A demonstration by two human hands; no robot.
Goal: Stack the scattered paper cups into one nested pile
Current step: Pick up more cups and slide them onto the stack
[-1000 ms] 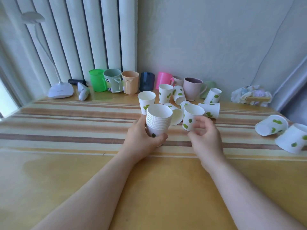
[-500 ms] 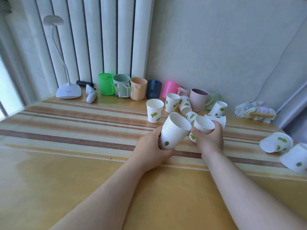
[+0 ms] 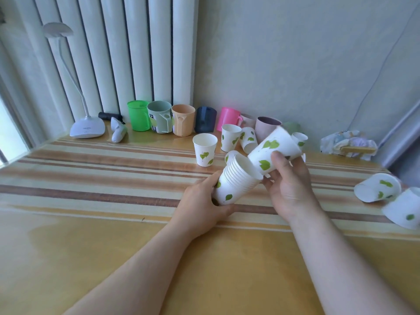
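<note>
The left hand (image 3: 202, 208) grips the tilted nested stack (image 3: 236, 180) just above the surface (image 3: 113, 246). The right hand (image 3: 288, 185) pinches a single cup (image 3: 272, 151), its base at the stack's mouth. Its rim blurs; cups behind are partly hidden.

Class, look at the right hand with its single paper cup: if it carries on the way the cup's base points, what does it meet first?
Most likely the open mouth of the nested stack in the left hand; the single cup in the right hand already points its base there.
</note>
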